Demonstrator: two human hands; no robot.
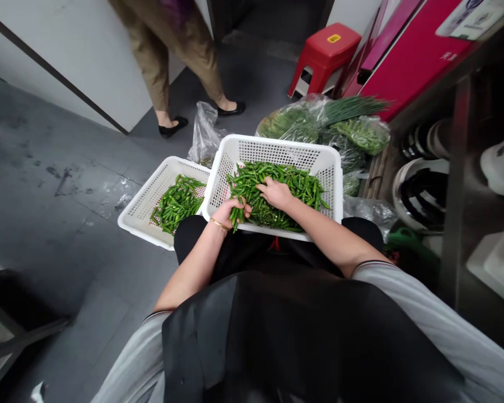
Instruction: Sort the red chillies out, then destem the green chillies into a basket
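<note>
White perforated plastic forms the basket (277,151) on the person's lap in the head view, with green chillies (302,184) heaped inside. The left hand (230,213) curls its fingers around a small bunch of chillies (236,217) at the near rim. The right hand (276,193), fingers loosely bent, touches the heap; I can't make out whether it grips any. A second basket (145,207), at left, holds more.

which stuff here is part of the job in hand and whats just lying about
In use:
left hand, holding green chillies
right hand, among the chillies
white basket on the lap
second basket beside it, with chillies

Apparently just lying about:
red stool
bagged greens
clear plastic bag
</note>
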